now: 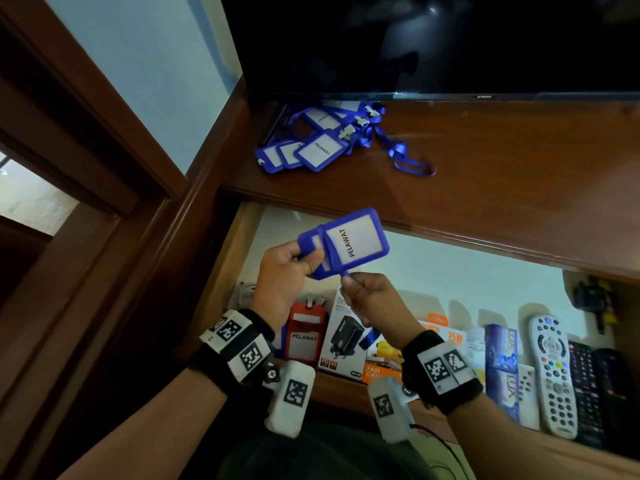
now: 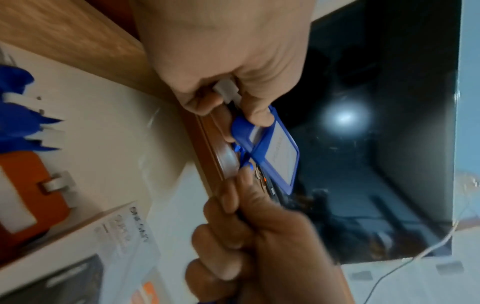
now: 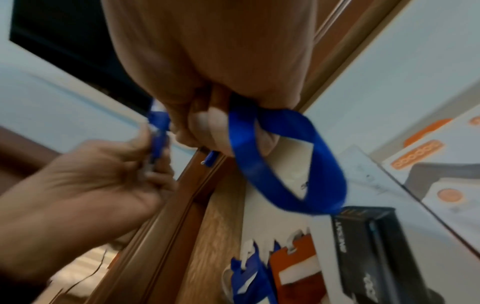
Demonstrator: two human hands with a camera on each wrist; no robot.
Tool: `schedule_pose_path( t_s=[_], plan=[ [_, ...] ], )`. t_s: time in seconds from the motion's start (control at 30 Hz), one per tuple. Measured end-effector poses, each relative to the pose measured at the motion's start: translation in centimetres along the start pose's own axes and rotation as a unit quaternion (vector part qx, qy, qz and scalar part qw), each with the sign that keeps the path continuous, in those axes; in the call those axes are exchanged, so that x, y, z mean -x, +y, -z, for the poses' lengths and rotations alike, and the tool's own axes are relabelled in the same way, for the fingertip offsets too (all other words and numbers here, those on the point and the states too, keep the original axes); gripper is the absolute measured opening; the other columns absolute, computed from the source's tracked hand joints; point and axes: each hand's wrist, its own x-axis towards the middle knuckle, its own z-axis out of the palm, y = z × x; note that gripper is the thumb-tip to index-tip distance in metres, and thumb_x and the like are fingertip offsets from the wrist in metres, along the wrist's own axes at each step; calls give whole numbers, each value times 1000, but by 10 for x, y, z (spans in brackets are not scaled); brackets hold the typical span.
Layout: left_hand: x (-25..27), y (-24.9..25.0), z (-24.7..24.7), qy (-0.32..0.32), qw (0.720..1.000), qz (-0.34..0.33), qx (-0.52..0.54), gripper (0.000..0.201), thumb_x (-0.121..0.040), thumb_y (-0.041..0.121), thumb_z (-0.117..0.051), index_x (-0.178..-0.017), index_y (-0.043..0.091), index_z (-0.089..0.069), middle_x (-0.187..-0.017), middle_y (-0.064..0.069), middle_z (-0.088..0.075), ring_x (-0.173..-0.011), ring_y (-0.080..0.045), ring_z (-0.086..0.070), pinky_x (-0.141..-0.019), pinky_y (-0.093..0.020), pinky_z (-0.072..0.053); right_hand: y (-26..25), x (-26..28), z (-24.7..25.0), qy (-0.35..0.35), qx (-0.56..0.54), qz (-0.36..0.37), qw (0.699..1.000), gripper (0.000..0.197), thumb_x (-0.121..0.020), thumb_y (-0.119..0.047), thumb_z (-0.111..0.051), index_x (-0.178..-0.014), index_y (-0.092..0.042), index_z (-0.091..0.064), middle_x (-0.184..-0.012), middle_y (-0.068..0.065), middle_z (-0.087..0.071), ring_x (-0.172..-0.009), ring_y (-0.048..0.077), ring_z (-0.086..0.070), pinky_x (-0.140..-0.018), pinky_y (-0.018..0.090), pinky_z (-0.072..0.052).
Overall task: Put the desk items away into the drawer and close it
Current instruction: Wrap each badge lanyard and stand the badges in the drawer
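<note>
Two overlapping blue badge holders (image 1: 348, 244), the front one labelled PELAWAT, hang in the air above the open drawer (image 1: 450, 275). My left hand (image 1: 304, 261) grips them by their lower left corner, thumb on top. Just below, my right hand (image 1: 349, 285) pinches their blue lanyard strap (image 1: 346, 274). In the right wrist view the lanyard (image 3: 285, 164) loops around my curled right fingers. In the left wrist view the badge holder (image 2: 272, 152) sits between both hands, with a white clip (image 2: 227, 90) inside my left fist. Several more blue badge holders with lanyards (image 1: 318, 140) lie piled on the desk top.
The drawer holds a red badge holder (image 1: 304, 336), a charger box (image 1: 343, 337), orange boxes (image 1: 381, 365), a white remote (image 1: 554, 372) and black remotes (image 1: 595, 386). A dark TV screen (image 1: 433, 43) stands at the desk's back. A wooden door frame (image 1: 86, 150) is at the left.
</note>
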Motion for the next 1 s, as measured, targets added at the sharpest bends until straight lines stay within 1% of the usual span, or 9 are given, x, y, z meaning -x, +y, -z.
schedule_pose_path(
  t_s=[0.1, 0.27, 0.37, 0.5, 0.6, 0.7, 0.8, 0.9, 1.0],
  plan=[
    [-4, -14, -1, 51, 994, -10, -96, 13, -92, 21, -59, -102, 19, -65, -98, 1, -70, -91, -11, -66, -70, -21, -47, -3, 4, -8, -30, 115, 27, 993, 31, -100, -19, -45, -74, -6, -56, -54, -8, -47, -42, -2, -44, -46, 7, -32],
    [-3, -26, 5, 1, 954, -52, -295, 16, -91, 28, -59, -100, 16, -65, -90, 0, -69, -82, -12, -66, -77, -32, -54, -13, 7, 0, -95, 264, 63, 958, 25, -97, -18, -49, -81, -6, -63, -65, -10, -50, -56, 0, -49, -52, 9, -36],
    [-3, -25, 8, -94, 914, -50, -391, 15, -89, 31, -61, -92, 17, -65, -84, 2, -66, -80, -12, -63, -74, -28, -50, -23, 9, 11, -129, 307, 64, 941, 26, -95, -21, -53, -76, -9, -64, -63, -5, -52, -54, 6, -45, -52, 16, -34],
    [1, -21, 9, -271, 874, -13, -404, 5, -85, 24, -67, -86, 20, -67, -85, 6, -65, -82, -11, -61, -70, -25, -47, -30, 6, 23, -169, 327, 64, 928, 35, -92, -28, -60, -57, -21, -55, -55, -6, -51, -50, 4, -44, -53, 16, -34],
    [4, -15, 9, -307, 874, -12, -377, 1, -83, 19, -68, -83, 19, -68, -84, 8, -65, -83, -10, -62, -66, -23, -44, -27, 5, 31, -162, 276, 52, 946, 36, -89, -26, -65, -54, -21, -55, -48, -9, -49, -46, 4, -42, -50, 15, -32],
    [3, -14, 14, -330, 896, 1, -298, 9, -83, 14, -70, -90, 18, -71, -96, 14, -65, -94, -5, -61, -81, -26, -47, -22, 7, 38, -145, 186, 49, 971, 37, -90, -25, -63, -55, -17, -55, -51, 0, -48, -45, 4, -37, -48, 15, -32],
    [7, -16, 20, -350, 919, 29, -181, 19, -84, 6, -67, -101, 14, -71, -105, 4, -70, -103, -13, -65, -90, -32, -51, -17, 14, 39, -147, 34, 40, 988, 35, -88, -31, -64, -57, -16, -57, -56, 13, -44, -48, 13, -38, -46, 19, -31],
    [13, -15, 18, -329, 941, 31, -72, 23, -86, -2, -61, -95, 17, -71, -95, 0, -74, -96, -17, -68, -85, -33, -53, -9, 15, 35, -157, -115, 39, 980, 27, -78, -40, -71, -61, -20, -63, -57, 5, -55, -49, 15, -50, -47, 17, -40],
    [16, -12, 8, -277, 961, 21, -4, 25, -89, -1, -56, -96, 19, -70, -95, 0, -74, -96, -19, -68, -84, -32, -53, -12, 8, 34, -150, -230, 42, 961, 19, -71, -31, -77, -67, -15, -67, -60, 2, -62, -51, 13, -61, -45, 18, -47]
  ],
)
